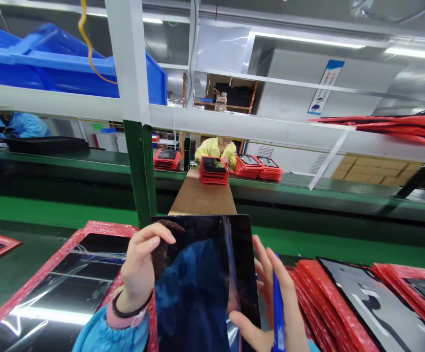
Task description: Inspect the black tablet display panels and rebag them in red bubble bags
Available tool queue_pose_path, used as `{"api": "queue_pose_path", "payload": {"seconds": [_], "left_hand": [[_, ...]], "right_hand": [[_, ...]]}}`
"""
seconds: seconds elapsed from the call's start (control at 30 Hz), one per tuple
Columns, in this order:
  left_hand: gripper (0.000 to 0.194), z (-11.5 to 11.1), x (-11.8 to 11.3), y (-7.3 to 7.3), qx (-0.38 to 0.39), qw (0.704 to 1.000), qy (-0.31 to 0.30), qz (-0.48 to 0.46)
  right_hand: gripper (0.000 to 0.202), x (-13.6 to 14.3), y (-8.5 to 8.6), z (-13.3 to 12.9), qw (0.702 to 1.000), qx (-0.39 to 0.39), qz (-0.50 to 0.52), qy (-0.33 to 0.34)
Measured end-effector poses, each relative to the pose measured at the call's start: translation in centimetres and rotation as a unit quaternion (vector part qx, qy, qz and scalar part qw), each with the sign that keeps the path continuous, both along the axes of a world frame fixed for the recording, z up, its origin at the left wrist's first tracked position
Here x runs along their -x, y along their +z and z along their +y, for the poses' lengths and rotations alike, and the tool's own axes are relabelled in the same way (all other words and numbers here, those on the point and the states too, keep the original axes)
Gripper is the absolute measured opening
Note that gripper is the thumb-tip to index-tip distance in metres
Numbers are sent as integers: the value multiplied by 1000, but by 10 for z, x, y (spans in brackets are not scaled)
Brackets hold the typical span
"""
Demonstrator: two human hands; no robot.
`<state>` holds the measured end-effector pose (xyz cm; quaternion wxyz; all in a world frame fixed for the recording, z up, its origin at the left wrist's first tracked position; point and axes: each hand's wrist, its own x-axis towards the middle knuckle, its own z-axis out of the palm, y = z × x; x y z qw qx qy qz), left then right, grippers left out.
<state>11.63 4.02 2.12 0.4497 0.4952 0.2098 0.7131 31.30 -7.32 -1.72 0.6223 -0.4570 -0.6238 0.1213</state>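
A glossy black screen panel is held up in front of me, with blue clothing reflected in its face. My left hand grips its upper left edge, fingertips curled over the front. On the other side my right hand holds the panel's right edge, thumb on the glass and fingers along the side. A blue pen is also tucked in my right hand. At left, a large dark panel lies on red bubble wrap. Grey-backed panels rest on stacked red bubble bags at right.
A green post stands beyond my left hand. A brown board leads to a co-worker in yellow among stacks of red-wrapped panels. Overhead, a shelf rail carries blue bins. Another person in blue works at far left.
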Motion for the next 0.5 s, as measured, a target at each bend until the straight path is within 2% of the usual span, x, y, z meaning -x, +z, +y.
{"api": "queue_pose_path", "payload": {"seconds": [0.1,0.2,0.27,0.33,0.4,0.5], "left_hand": [[16,2,0,-3,-48,999,7,8],[15,3,0,-6,-87,996,20,27],[14,2,1,-9,-101,993,33,47],[16,0,1,-13,-102,991,37,73],[17,-3,0,-16,-108,989,34,95],[10,-10,-6,-20,-110,988,49,94]], "right_hand": [[89,-3,-9,2,986,-118,-118,-28],[70,-3,-11,2,972,-149,-176,-30],[50,-2,-11,2,971,-146,-189,-26],[38,0,-9,2,970,-155,-186,-29],[37,0,-7,4,968,-178,-169,-48],[45,-7,-5,7,960,-215,-155,-95]]}}
